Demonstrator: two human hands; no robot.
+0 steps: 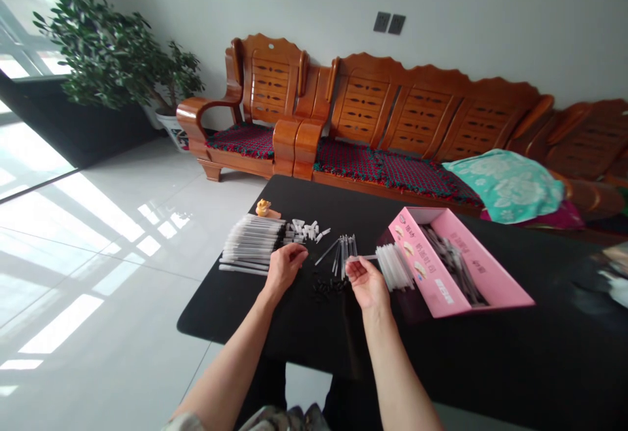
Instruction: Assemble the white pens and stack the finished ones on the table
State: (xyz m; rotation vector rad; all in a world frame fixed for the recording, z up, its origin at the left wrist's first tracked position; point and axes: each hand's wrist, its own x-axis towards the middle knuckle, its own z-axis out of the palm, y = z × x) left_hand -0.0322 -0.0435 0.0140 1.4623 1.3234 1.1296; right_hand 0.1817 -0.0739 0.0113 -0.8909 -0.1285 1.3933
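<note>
My right hand is turned palm up, its thumb and fingers closed on a thin, pale pen barrel. My left hand is closed in a pinch over the black table; whatever it may hold is too small to make out. Beside it lies a row of whitish pens with dark ends. Small white end pieces are scattered behind this hand. Between both hands are slim pen refills and a heap of small black plugs. Right of my right hand sits a stack of translucent barrels.
A pink box holding dark grey strip-like pieces stands on the black table. A small orange-yellow figure is at the far left corner. Behind are a wooden sofa, a turquoise cloth and a potted plant.
</note>
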